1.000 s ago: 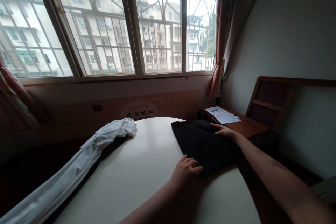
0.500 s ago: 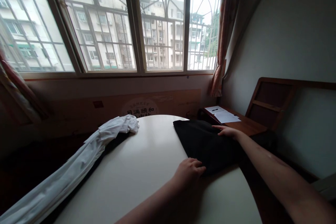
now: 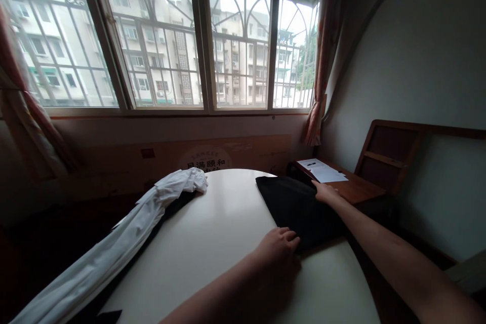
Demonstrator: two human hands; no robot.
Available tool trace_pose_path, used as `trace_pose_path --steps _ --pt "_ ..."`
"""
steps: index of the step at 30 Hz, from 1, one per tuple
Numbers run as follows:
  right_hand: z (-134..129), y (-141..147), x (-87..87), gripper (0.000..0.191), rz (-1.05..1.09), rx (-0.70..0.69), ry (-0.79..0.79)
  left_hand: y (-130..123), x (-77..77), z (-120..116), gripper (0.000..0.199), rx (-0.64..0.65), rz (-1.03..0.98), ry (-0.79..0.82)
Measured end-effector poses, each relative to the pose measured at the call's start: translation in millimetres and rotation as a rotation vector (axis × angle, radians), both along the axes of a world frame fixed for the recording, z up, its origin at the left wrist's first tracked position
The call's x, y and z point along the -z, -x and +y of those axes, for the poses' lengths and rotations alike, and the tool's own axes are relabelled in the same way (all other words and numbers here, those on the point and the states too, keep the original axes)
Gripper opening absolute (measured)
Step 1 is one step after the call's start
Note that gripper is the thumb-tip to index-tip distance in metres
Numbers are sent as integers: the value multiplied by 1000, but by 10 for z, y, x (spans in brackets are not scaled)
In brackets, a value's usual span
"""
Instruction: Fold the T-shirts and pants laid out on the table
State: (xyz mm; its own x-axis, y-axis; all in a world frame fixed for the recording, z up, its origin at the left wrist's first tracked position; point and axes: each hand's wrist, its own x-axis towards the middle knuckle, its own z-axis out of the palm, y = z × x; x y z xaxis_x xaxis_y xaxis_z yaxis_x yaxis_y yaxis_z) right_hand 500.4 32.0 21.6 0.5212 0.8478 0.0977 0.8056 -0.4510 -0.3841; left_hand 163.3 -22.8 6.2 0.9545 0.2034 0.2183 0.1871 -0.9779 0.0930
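Observation:
A piece of black cloth (image 3: pixel 299 207), perhaps a folded garment, lies flat on the right part of the white round table (image 3: pixel 224 217), its right side reaching the table's edge. My left hand (image 3: pixel 279 244) has its fingers curled over the near left corner of the cloth. At the far right edge of the same cloth, my right hand (image 3: pixel 325 193) pinches the fabric, fingers close together. Along the table's left side, white fabric (image 3: pixel 152 212) lies bunched over more black cloth (image 3: pixel 178 206) and hangs past the rim.
A low wooden table (image 3: pixel 357 190) with paper sheets (image 3: pixel 322 169) and a pen stands beyond the right edge. Behind it is a brown wooden frame (image 3: pixel 391 154). A printed cardboard panel (image 3: pixel 250 152) leans below the barred window, with curtains (image 3: pixel 317 86) at both sides.
My right hand has shifted slightly along the cloth's edge, its fingers now drawn in rather than stretched out. The left hand stays on the near corner. The view has turned a little left.

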Motion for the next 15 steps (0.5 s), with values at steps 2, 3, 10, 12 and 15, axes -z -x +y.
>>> trace_pose_path --steps 2,3,10,12,15 --pt "-48 241 -95 78 -60 -30 -56 117 -85 -38 51 26 25 3" --pt "-77 382 -152 76 -70 -73 -107 192 -142 -55 50 31 43 12" --pt "-312 1541 -573 43 604 -347 -773 883 -588 -5 28 -225 151 199" --pt "-378 1880 -626 39 1010 -300 -849 1064 -630 66 29 -403 55 233" --pt "-461 2372 -566 34 1499 -153 -768 1280 -622 185 23 -624 -89 314"
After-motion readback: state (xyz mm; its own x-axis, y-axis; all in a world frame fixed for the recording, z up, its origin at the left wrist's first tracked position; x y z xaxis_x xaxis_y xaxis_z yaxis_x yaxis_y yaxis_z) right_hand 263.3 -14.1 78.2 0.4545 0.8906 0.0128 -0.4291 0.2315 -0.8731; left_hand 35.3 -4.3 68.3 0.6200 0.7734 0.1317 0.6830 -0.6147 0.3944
